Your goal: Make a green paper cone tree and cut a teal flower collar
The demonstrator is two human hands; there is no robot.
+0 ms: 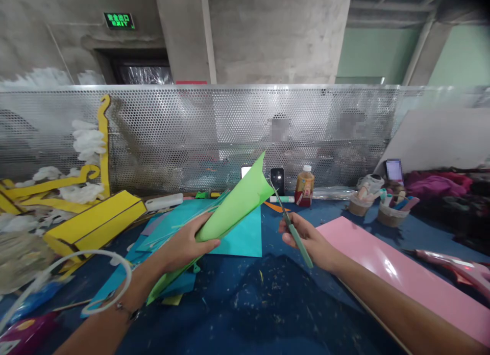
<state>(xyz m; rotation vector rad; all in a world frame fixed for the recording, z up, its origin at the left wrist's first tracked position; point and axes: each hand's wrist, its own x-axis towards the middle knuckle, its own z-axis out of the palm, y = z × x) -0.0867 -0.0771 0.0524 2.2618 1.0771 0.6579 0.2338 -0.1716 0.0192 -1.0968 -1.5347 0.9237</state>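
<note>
My left hand (187, 243) is closed on a light green sheet (237, 202) of paper or thin foam, curled over with its pointed end up to the right. My right hand (306, 237) grips scissors (300, 245) with a grey-green handle, seen nearly edge-on. Their thin blades point up and left, close to the green sheet's right edge; whether they touch it I cannot tell. Beneath the left hand and the green sheet lie turquoise sheets (245, 237) and thin strips. On the right, a glossy pink sheet (367, 253) lies partly under my right forearm.
Yellow built pieces (95, 222) and white fluff (88, 143) crowd the left. At the back stand a drink bottle (305, 186) and a phone (277, 181) before a perforated metal screen (164, 135). Marker cups (392, 214) and a pink glue gun (455, 268) are on the right.
</note>
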